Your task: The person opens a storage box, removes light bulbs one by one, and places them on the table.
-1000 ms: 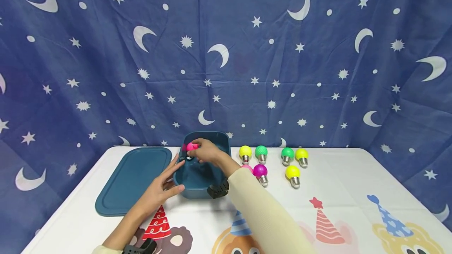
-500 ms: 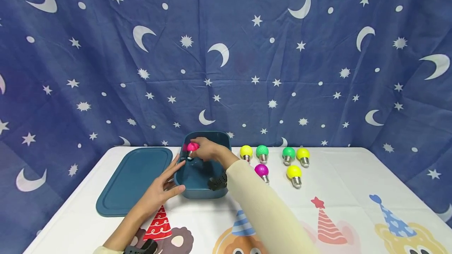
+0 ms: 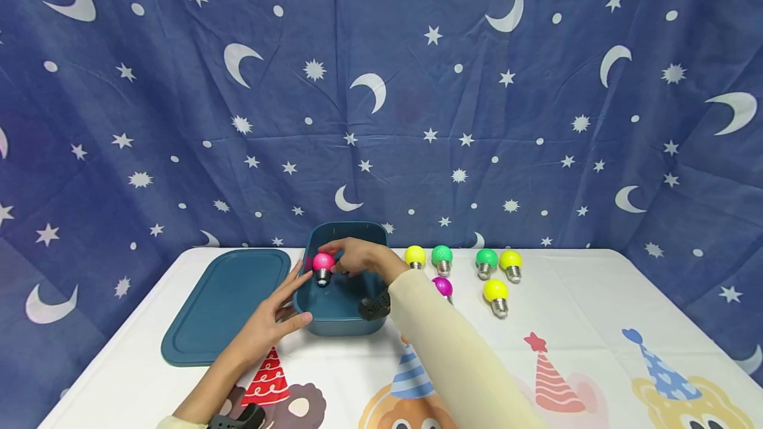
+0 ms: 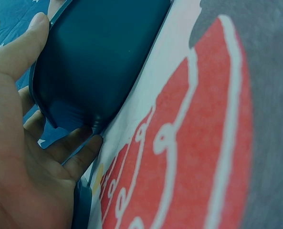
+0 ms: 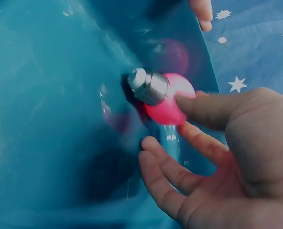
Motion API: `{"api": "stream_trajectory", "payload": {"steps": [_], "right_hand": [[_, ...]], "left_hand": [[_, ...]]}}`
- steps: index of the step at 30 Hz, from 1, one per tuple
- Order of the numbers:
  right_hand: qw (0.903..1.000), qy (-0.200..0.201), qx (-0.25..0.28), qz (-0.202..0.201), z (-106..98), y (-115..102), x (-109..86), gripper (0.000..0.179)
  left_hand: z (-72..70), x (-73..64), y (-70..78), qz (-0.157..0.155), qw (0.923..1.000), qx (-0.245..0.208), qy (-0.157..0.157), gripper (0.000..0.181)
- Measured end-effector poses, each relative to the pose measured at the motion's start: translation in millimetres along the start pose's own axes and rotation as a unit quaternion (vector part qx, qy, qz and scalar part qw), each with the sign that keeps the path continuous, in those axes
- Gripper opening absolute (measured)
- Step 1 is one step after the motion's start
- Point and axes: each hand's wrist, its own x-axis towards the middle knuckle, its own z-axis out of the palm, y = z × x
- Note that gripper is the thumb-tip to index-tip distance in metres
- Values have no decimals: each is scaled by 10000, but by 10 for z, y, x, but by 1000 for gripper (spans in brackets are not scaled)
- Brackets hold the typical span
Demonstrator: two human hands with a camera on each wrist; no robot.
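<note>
My right hand (image 3: 360, 258) reaches into a dark blue plastic box (image 3: 342, 328) and pinches a pink light bulb (image 3: 324, 261) by its round globe. In the right wrist view, thumb and forefinger hold the bulb (image 5: 161, 113) close to the box wall, its silver screw base pointing away from the palm. The other fingers are spread beneath. Against the box's left side and front corner rests my left hand (image 3: 271, 316), fingers extended and thumb apart. The left wrist view has this hand (image 4: 31, 157) touching the outside of the box (image 4: 103, 57).
A flat blue lid (image 3: 223, 310) lies left of the box. To the right are several loose bulbs: yellow (image 3: 496, 290), green (image 3: 487, 259) and a purple one (image 3: 442, 285) partly behind the right sleeve (image 3: 453, 349). A star-and-moon curtain (image 3: 381, 151) hangs behind the table.
The right hand has brought the pink bulb a little nearer to me inside the box, and more of the bulb now shows. The left hand stays in place.
</note>
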Motion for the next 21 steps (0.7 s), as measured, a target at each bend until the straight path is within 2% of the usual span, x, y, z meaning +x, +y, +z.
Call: {"api": "stream_trajectory", "payload": {"steps": [16,21], "right_hand": [[9970,-672,-279,-260,-28,45,-36,34],[9940,-801,-673,-328,-12,18,-72,35]], "left_hand": [[-1,-8,-4,-5,10000,-70,-21,65],[-1,-7,4,19,10000,-69,-1,65]]}}
